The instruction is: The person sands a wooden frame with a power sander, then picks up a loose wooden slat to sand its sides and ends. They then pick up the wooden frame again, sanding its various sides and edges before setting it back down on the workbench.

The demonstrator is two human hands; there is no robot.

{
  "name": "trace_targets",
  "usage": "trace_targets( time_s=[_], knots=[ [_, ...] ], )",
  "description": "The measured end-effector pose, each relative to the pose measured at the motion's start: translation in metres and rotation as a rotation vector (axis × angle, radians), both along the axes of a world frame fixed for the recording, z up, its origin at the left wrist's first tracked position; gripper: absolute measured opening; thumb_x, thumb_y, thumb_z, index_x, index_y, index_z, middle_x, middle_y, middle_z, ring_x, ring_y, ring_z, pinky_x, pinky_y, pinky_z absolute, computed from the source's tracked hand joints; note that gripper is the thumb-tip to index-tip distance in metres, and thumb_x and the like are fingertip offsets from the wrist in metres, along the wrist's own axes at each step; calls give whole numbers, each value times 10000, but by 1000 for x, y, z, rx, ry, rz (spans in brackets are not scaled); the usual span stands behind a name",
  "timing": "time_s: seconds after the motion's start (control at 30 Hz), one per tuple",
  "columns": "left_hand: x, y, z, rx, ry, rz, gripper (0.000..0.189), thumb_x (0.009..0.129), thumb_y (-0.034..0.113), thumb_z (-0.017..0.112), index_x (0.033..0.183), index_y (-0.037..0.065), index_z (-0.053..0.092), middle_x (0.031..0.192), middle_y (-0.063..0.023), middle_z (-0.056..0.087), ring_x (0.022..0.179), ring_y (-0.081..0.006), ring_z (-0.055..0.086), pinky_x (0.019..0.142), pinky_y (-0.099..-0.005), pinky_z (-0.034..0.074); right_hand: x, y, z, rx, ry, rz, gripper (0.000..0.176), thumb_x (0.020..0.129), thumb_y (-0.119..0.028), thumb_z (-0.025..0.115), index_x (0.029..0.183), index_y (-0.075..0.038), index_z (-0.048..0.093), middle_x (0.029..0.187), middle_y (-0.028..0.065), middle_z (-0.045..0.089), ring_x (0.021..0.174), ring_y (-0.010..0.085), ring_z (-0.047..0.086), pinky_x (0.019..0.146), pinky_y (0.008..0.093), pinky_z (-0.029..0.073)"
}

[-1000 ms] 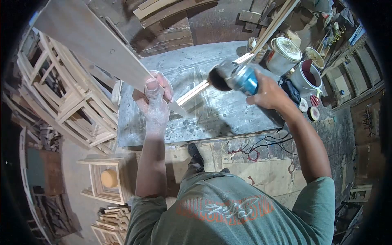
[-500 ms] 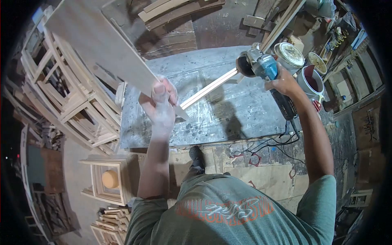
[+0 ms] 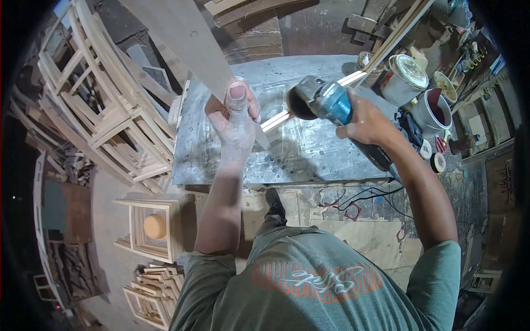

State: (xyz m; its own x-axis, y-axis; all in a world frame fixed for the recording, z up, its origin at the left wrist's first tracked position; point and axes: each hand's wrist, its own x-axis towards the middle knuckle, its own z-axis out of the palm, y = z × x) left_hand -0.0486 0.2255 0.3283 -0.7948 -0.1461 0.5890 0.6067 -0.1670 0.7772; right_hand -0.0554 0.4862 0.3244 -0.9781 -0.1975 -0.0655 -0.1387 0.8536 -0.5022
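Observation:
My dusty left hand (image 3: 236, 113) is closed round a long flat wooden board (image 3: 190, 44), which rises away to the upper left, its pointed lower end showing below my fist. In my right hand (image 3: 367, 118) is a teal and black angle grinder (image 3: 326, 99), fingers wrapped round its body. The grinder's dark round head faces left, close to the board's lower part. Beneath it a thin pale wooden strip (image 3: 276, 120) runs diagonally across the grey worktable (image 3: 221, 165); the grinder hides part of the strip.
Wooden window frames (image 3: 110, 116) lean at the left, with smaller frames (image 3: 146, 229) on the floor below. White buckets (image 3: 406, 77) stand along the right. A black cable (image 3: 370, 194) loops off the table's front edge, and curved wood pieces (image 3: 248, 14) lie at the back.
The grinder has moved left, nearer the board, over the strip. My left hand has turned the board steeper, so its broad face shows narrower. The view has shifted slightly.

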Motion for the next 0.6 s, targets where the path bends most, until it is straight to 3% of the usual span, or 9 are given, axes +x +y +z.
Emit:
trace_targets(
  time_s=[0.07, 0.17, 0.27, 0.33, 0.37, 0.47, 0.6],
  knots=[
    [1, 0, 0, -7, 9, 15, 562, 900, 621, 567, 832, 69, 483, 562, -19, 449, 463, -109, 452, 429, -250, 368, 6, -18, 6, 13, -13, 29, 765, 611, -278, 755, 1216, 96, 473, 1016, 330, 629, 985, 457, 628, 887, 452, 493],
    [-3, 2, 2, 92, 20, -15, 485, 915, 512, 630, 755, 72, 503, 548, 16, 448, 459, -79, 452, 412, -233, 344, 8, -28, 3, 17, -21, 100, 740, 607, -269, 760, 1193, 87, 481, 1001, 328, 628, 992, 462, 621, 885, 457, 492],
    [-6, -2, 3, 20, -20, 19, 557, 902, 619, 565, 828, 73, 480, 563, -15, 444, 469, -108, 446, 428, -248, 354, 23, -37, 13, 48, -33, 128, 820, 598, -264, 761, 1263, 102, 449, 935, 299, 632, 922, 445, 629, 825, 436, 498],
    [-11, -1, 4, 92, -11, -5, 504, 919, 553, 591, 795, 76, 487, 556, 8, 437, 456, -82, 437, 412, -235, 342, 26, -35, 10, 67, -30, 177, 839, 604, -265, 765, 1282, 106, 439, 938, 309, 629, 931, 456, 625, 828, 442, 496],
    [-13, -1, 4, 128, -6, -17, 480, 928, 520, 603, 779, 78, 490, 552, 20, 434, 450, -69, 433, 403, -228, 336, 29, -31, 9, 68, -29, 191, 873, 597, -252, 766, 1314, 107, 422, 967, 322, 624, 961, 461, 619, 845, 450, 490],
    [-22, -8, 6, 127, -28, -29, 491, 931, 537, 587, 773, 84, 479, 549, 20, 426, 437, -67, 425, 396, -227, 329, 43, -6, 4, 55, 52, 195, 749, 606, -279, 757, 1218, 46, 474, 941, 293, 641, 929, 456, 627, 817, 484, 501],
    [-40, -15, 13, 130, -45, -4, 521, 926, 584, 560, 767, 94, 476, 535, 15, 423, 415, -75, 420, 383, -233, 324, 83, 45, -8, -136, 25, 33, 900, 568, -233, 768, 1341, 71, 422, 1047, 302, 631, 995, 439, 625, 897, 422, 489]
  ],
)
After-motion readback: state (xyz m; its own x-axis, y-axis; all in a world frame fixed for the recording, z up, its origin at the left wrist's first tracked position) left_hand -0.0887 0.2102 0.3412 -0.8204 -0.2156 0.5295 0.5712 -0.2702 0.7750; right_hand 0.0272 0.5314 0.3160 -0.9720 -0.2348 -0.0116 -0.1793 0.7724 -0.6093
